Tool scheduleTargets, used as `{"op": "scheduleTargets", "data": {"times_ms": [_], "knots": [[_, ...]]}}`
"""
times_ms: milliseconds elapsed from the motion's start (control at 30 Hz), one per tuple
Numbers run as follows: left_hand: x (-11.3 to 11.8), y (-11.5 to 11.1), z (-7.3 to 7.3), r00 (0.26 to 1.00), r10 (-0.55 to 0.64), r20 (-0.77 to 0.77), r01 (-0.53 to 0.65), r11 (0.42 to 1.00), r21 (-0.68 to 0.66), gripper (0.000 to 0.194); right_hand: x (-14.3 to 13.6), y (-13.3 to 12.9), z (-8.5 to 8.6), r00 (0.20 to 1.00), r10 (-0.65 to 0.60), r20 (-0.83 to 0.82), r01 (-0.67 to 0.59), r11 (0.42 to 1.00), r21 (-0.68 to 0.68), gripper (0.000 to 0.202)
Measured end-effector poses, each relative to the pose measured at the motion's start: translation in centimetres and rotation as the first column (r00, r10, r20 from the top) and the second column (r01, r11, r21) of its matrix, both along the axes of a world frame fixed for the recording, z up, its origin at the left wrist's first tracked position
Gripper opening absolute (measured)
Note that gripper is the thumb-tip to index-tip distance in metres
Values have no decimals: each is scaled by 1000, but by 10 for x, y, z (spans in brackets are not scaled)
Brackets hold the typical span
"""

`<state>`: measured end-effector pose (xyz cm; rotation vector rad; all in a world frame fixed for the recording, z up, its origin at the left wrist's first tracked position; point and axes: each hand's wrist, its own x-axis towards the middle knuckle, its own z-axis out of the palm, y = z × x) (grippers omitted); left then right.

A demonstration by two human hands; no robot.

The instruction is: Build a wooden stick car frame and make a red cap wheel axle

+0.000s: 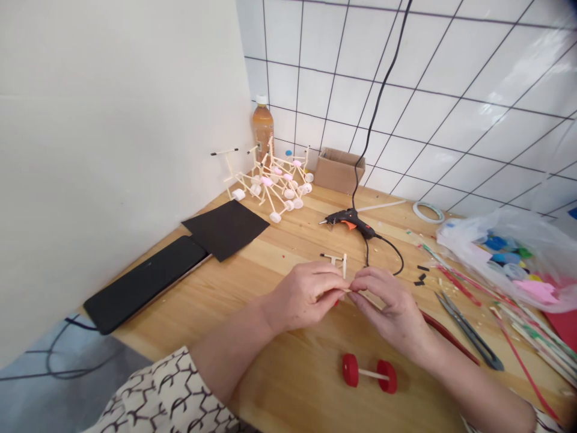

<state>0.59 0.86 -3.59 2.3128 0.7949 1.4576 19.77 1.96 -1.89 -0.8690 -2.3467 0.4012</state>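
My left hand (311, 294) and my right hand (390, 307) meet above the table, fingertips almost touching. Both pinch a thin pale wooden stick (373, 299), most of it covered by the fingers. Just behind them a small stick frame (333, 258) with black tips and an upright piece (345, 266) shows in part. A bit of red peeks out under my left fingers; its shape is hidden. Nearer to me lies a stick axle (372, 374) with a red wheel (350, 370) at one end and another red wheel (387, 377) at the other.
A black glue gun (356, 224) with a hanging cord lies beyond the hands. Several stick models (274, 180) stand by a bottle (262, 127) and cardboard box (339, 169). Left are a black sheet (228, 228) and phone (146, 282); right, scissors (471, 334) and a plastic bag (500, 240).
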Motion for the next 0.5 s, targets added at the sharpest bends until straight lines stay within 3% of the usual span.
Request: {"op": "scheduleTargets", "data": {"times_ms": [500], "knots": [[0,1,1,1000,-5,7,5,1000,16,12,0,1,-1,1000,11,-2,-11,1000,6,8]]}}
